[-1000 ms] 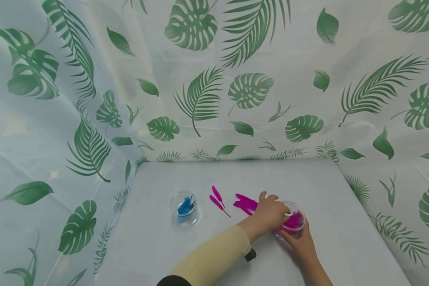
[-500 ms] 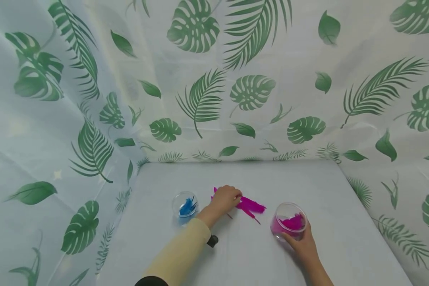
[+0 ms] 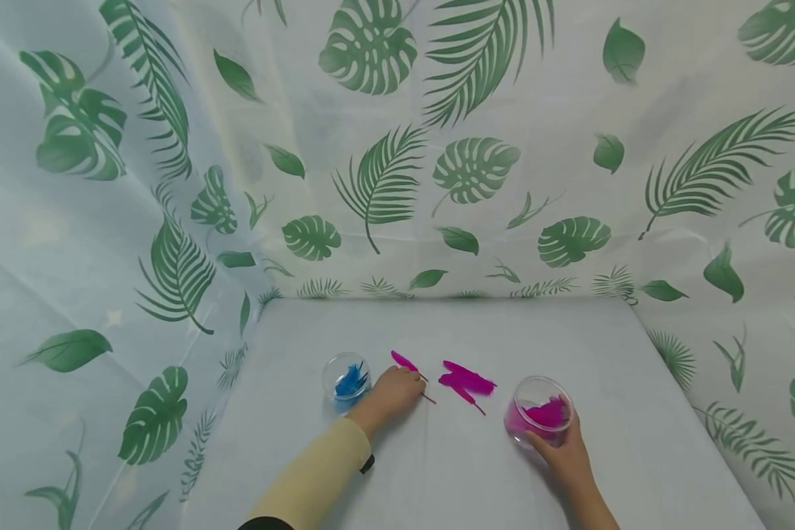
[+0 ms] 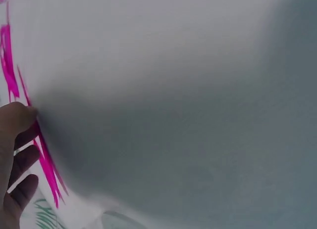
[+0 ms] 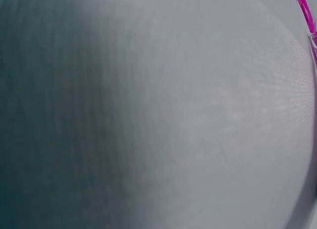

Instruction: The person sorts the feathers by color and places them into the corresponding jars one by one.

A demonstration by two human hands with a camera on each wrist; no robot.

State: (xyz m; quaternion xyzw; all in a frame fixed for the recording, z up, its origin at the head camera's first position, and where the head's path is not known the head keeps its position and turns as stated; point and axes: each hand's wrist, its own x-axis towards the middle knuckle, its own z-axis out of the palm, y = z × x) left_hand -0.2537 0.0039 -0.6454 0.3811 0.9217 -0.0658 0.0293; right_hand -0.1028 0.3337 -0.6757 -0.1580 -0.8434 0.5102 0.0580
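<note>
In the head view my left hand (image 3: 392, 391) is down at two slim magenta feathers (image 3: 404, 361) left of centre. Seen from the left wrist, its thumb and fingertips close on the feathers (image 4: 47, 164) near their quills, the other fingers bent alongside. My right hand (image 3: 566, 453) grips a clear round jar (image 3: 515, 427) by its right side, thumb in front. Magenta feathers (image 3: 548, 412) lie inside that jar. Between the hands a small pile of magenta feathers (image 3: 467, 381) rests flat on the table. The right wrist view shows mostly blurred white surface, its hand out of sight.
A second clear jar (image 3: 331, 366), holding blue feathers (image 3: 351, 380), stands just left of my left hand, close to the forearm. The white table (image 3: 450, 478) ends at a leaf-printed curtain (image 3: 477, 221) behind and at both sides.
My left hand has left the right jar's mouth and moved left, past the feather pile, to the two separate feathers. My right hand keeps its hold on the jar.
</note>
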